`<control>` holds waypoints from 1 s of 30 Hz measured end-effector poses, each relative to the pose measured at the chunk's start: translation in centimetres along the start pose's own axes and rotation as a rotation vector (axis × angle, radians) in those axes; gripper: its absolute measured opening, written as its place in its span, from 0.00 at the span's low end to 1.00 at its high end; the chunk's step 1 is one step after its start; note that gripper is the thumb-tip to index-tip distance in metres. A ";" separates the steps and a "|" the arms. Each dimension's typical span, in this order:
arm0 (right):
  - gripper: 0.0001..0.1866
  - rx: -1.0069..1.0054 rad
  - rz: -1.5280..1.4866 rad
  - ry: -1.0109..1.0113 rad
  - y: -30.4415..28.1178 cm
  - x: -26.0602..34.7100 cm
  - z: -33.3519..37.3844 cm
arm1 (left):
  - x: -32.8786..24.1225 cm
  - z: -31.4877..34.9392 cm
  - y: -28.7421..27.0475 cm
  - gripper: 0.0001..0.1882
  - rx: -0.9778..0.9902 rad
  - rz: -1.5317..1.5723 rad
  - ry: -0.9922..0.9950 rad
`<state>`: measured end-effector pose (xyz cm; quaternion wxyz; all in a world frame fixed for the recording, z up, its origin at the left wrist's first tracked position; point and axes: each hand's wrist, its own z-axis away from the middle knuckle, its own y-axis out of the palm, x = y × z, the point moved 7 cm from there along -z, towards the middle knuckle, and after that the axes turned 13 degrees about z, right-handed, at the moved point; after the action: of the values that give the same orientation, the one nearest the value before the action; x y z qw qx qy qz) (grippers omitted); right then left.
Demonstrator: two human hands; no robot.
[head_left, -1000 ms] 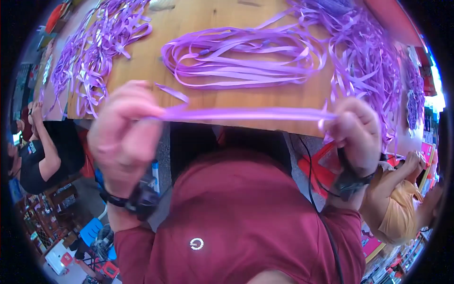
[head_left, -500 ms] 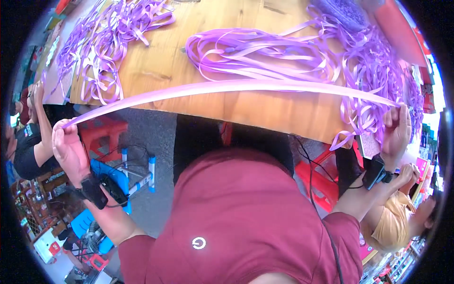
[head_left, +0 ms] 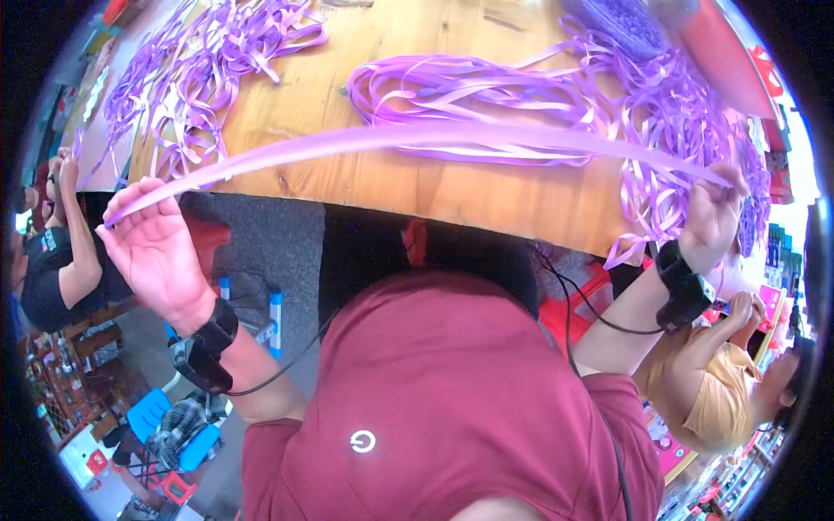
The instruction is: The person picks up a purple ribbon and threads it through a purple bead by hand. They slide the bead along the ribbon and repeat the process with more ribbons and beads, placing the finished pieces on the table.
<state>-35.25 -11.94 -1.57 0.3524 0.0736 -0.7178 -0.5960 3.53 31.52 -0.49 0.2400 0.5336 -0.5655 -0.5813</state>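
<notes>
A long purple ribbon [head_left: 408, 137] spans the space between my hands above the near table edge, bowed in the view and blurred by motion. Its left end crosses the fingers of my left hand [head_left: 161, 243], palm facing me, and is held near the thumb. At the other end, the curled fingers of my right hand [head_left: 717, 204] grip the ribbon. Beneath the stretch lies a looped bundle of purple ribbon [head_left: 478, 95] on the wooden table [head_left: 295, 122]. Dark devices are strapped to both my wrists.
Tangled ribbon piles lie at left [head_left: 204, 61] and right [head_left: 669, 113] of the table. A purple mesh bundle [head_left: 621, 26] sits far right. Cables run from my wrist devices. Other people sit at both sides; a blue chair [head_left: 152, 412] stands lower left.
My left hand has moved right and turned its palm more toward me. My right hand has shifted slightly left and up, its fingers more curled. The stretched ribbon has risen.
</notes>
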 end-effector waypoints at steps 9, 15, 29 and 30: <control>0.15 -0.153 -0.185 -0.064 -2.1 -0.9 0.2 | -1.6 -0.6 -1.8 0.06 -0.160 0.061 0.064; 0.15 -0.028 0.443 -0.140 -1.0 -2.1 1.5 | 0.9 -0.7 -2.3 0.14 -0.089 0.188 -0.213; 0.18 0.304 1.057 0.017 10.3 -13.7 7.6 | 11.6 4.6 4.5 0.18 -0.119 -0.559 -0.461; 0.18 0.380 1.162 -0.041 10.8 -13.9 7.8 | 12.2 5.1 5.1 0.19 -0.031 -0.606 -0.511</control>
<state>-26.17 4.63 2.14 0.5867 -0.2799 -0.7408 -0.1691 -6.47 21.58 -1.17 -0.0830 0.5107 -0.4151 -0.7483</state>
